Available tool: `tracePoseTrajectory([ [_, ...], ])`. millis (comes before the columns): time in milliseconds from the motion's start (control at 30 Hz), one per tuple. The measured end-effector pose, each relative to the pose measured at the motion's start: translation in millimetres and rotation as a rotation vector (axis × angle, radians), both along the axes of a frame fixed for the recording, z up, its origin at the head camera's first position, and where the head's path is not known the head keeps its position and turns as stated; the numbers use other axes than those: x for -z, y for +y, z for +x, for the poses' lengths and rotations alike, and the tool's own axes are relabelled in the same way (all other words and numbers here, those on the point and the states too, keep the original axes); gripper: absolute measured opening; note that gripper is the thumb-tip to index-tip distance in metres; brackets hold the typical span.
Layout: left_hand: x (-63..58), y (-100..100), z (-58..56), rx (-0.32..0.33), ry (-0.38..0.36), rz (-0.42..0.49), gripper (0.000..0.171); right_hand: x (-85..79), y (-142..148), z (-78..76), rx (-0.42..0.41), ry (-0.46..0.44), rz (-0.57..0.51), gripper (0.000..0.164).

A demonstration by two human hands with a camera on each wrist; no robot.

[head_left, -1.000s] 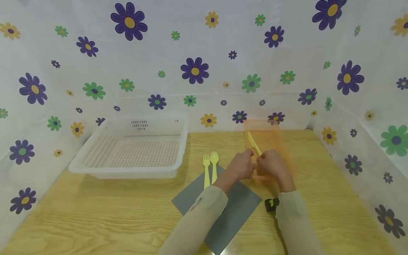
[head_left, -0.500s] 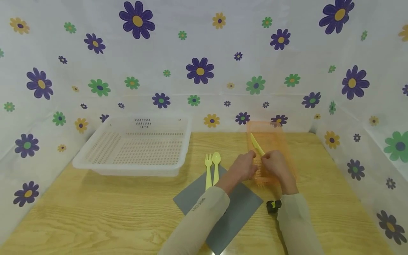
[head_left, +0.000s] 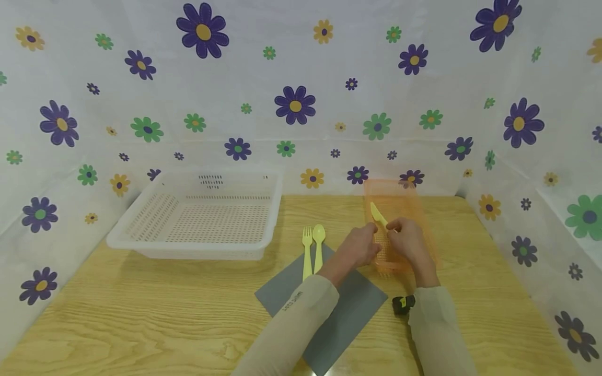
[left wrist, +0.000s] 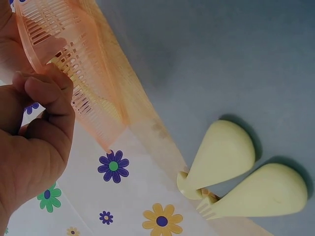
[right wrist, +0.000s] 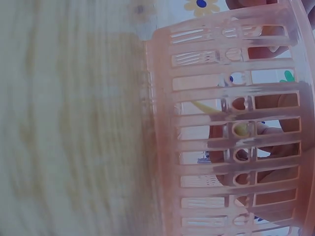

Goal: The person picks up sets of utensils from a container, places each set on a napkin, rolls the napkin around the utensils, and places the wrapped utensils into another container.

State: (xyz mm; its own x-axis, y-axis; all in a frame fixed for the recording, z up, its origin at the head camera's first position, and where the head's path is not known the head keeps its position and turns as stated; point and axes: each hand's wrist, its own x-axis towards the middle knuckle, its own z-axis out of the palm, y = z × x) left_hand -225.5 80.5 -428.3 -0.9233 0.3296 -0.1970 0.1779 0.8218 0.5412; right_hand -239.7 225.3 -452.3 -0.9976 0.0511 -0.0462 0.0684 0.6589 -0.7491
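In the head view my right hand pinches a pale yellow plastic knife, its blade pointing away over the orange slotted basket. My left hand holds the basket's left rim near the front, fingers curled, as the left wrist view also shows beside the orange basket. A yellow fork and spoon lie side by side on a grey mat, partly under my left forearm. The right wrist view looks through the basket wall; the fingers behind it are only partly visible.
A large white perforated basket stands at the back left of the wooden table. A small black object sits by my right sleeve. Flower-printed white sheeting encloses the back and sides.
The knife has drawn back slightly toward me, with less of it showing past the right fingers. My left hand stays at the basket. The head view shifted a little earlier.
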Motion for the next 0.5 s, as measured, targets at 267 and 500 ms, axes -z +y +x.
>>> tracePoseTrajectory([
  [267,1.4,-0.7,0.4,-0.011,-0.034,0.032,0.047,2.3,0.7,0.6,-0.002,-0.047,-0.006,0.038],
  [500,2.6,0.2,-0.4,-0.001,-0.013,0.013,0.046,2.3,0.4,0.8,-0.007,-0.041,-0.007,0.038],
])
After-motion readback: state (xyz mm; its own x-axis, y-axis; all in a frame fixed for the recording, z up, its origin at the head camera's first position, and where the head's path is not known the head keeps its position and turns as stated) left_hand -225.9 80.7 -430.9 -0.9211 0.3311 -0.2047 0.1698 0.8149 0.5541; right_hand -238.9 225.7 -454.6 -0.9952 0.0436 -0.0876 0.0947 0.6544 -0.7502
